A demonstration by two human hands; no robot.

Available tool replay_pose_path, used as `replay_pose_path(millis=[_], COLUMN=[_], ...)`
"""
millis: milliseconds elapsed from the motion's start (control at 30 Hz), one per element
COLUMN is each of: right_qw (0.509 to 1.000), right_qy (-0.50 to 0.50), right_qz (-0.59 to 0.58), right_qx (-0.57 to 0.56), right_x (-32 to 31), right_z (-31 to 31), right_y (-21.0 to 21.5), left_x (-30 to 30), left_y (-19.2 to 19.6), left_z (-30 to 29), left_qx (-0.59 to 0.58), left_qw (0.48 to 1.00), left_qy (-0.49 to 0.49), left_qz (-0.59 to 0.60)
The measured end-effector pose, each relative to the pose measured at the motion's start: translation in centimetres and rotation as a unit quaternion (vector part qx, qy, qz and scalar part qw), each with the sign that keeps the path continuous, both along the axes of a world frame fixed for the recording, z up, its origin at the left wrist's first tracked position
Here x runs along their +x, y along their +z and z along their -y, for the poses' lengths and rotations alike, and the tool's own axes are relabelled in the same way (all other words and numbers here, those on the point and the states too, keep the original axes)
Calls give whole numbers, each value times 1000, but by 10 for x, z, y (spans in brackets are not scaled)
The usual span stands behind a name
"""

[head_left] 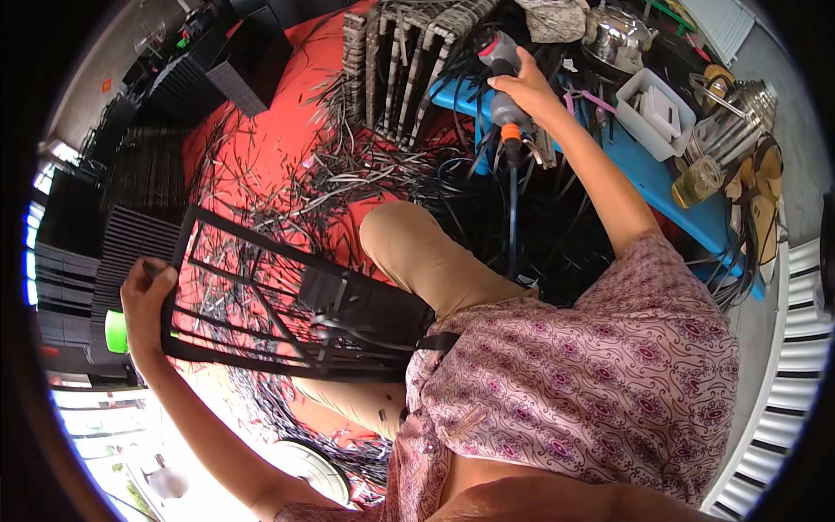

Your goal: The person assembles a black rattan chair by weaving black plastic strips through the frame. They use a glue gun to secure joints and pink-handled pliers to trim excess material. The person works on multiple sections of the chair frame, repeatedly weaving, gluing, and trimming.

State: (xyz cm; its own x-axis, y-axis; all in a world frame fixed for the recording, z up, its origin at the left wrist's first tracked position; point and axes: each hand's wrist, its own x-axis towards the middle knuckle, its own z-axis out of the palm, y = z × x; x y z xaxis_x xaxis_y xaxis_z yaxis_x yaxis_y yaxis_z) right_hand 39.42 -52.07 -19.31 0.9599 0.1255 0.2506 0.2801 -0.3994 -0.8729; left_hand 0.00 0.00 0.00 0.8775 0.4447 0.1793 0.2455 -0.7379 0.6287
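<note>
left hand point(146, 300) grips the black frame point(261, 300), right hand point(520, 87) grasps the power tool point(504, 83)
grey strips point(348, 165) lie between them.

The right hand point(522, 83) hides the middle of the grey power tool point(503, 78) in the upper centre; the black frame's point(261, 296) right end vanishes behind the knee; dark stacks at far left blur together

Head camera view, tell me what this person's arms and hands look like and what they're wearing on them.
Both forearms are bare, with no gloves, watch or rings visible on the left hand or the right hand. The right arm comes out of the short sleeve of a loose pink shirt printed with a purple and white paisley pattern.
</note>
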Motion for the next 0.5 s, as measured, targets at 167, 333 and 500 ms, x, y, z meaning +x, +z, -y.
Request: replay_pose_path(millis=[167,333,500], right_qw=[976,972,898], right_qy=[-123,-137,-276], right_qz=[-15,5,203], right_qx=[-180,-189,-275], right_x=[102,167,114], right_z=[-4,9,71], right_y=[-36,-68,-59], left_x=[2,1,-12], left_y=[-7,-12,-13], left_z=[30,33,62], left_qx=[-115,-75,215], left_qw=[993,994,965], left_qy=[36,18,21], left_qz=[18,79,147])
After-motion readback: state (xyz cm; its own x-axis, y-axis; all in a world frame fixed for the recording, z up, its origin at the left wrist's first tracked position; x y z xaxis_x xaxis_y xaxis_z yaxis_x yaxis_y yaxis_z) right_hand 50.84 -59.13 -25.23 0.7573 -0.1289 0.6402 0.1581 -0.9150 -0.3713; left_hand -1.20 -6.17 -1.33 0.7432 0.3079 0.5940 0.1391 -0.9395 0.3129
